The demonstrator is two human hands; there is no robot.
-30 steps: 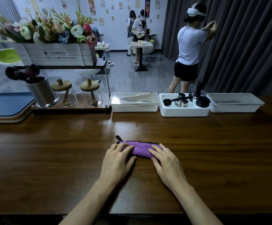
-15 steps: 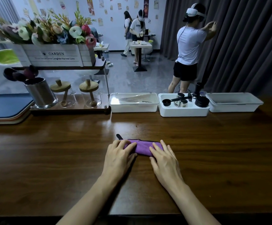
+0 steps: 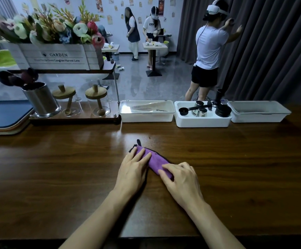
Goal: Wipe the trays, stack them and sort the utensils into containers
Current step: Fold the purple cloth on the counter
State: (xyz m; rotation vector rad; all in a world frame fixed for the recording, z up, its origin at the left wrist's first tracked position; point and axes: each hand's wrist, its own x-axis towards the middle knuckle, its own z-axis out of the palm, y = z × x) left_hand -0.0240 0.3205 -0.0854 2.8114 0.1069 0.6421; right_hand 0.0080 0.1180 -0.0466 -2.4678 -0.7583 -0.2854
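Note:
A folded purple cloth [image 3: 154,159] with a dark edge lies slanted on the brown wooden table [image 3: 56,177], in the middle in front of me. My left hand [image 3: 132,169] rests flat on its far left end with straight fingers. My right hand [image 3: 180,180] has bent fingers curled on the cloth's near right end. A stack of trays [image 3: 4,114], dark blue on top, sits at the far left edge. Three white containers line the back: one with pale utensils [image 3: 146,118], one with black scoops and steel cups [image 3: 201,122], and one [image 3: 259,119] whose contents I cannot see.
A low shelf at the back left carries a steel cup [image 3: 41,100] of dark utensils, two lidded glass jars [image 3: 67,103] and a flower box [image 3: 56,56] on top. A person in a headset [image 3: 209,49] stands by the curtain beyond the table; two others stand farther back.
The cloth has turned from lying crosswise to slanting. My right hand drew its end back toward me and bent its fingers; my left hand slid forward along the other end.

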